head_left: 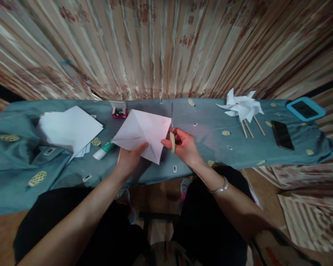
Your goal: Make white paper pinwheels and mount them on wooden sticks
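Observation:
A square sheet of white paper (pixel 152 127) with diagonal creases is held above the cloth by my left hand (pixel 131 157), its thumb on top and the other fingers hidden underneath. A slit shows in the sheet's left part. My right hand (pixel 184 144) grips a pair of scissors (pixel 172 138) by the pale yellow handles, the metal blades pointing away from me. They stand just beside the paper's right corner; whether they touch it I cannot tell.
A stack of white paper (pixel 69 127) lies left, near a green-and-white glue tube (pixel 104 149) and a small red box (pixel 119 110). Right are paper pinwheels (pixel 242 105) on sticks, a phone (pixel 282 135) and a blue-framed device (pixel 305 109). A curtain (pixel 166 48) hangs behind the cloth-covered table (pixel 205 122).

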The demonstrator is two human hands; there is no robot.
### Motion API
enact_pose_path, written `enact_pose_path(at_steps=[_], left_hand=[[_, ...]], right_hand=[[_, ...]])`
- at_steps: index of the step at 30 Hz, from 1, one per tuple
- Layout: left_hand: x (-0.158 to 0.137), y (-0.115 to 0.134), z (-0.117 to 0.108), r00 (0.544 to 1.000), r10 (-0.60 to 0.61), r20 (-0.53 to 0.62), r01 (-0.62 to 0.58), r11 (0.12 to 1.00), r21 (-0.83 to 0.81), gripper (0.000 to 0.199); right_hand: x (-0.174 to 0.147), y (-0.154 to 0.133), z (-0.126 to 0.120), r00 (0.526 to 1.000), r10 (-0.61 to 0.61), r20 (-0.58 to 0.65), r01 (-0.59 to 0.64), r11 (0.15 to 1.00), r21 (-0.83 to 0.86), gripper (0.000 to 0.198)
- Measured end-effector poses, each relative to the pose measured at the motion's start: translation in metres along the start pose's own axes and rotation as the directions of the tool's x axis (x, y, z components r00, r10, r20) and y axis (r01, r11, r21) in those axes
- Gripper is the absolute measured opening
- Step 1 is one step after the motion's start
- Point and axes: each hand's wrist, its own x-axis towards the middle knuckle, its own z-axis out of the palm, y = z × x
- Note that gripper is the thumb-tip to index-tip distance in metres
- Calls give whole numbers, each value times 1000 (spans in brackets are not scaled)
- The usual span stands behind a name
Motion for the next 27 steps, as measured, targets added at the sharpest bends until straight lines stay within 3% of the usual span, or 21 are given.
enact_pose_path(at_steps=[5,9,12,18,21,27], left_hand=[[16,17,-17,990,130,-60,-122,985,125,39],[28,25,-27,977,188,-105,-169,971,169,31],[31,25,-29,972,203,-115,-182,969,169,29],[33,20,-26,970,223,-96,-210,969,127,25],[34,19,-25,969,225,-98,-213,970,115,24],[35,12,-21,973,215,-86,-205,973,106,26]], right_hand=[[-15,2,-3,977,81,197,-68,995,-75,41],[-29,8,-7,894,171,413,-79,970,-230,40],[-35,8,-6,827,240,508,-103,953,-283,40],[-40,-5,7,706,331,626,-355,930,-91,49],[-41,-9,11,697,332,636,-387,920,-57,47],[-41,-2,15,724,315,614,-389,921,-15,48]])
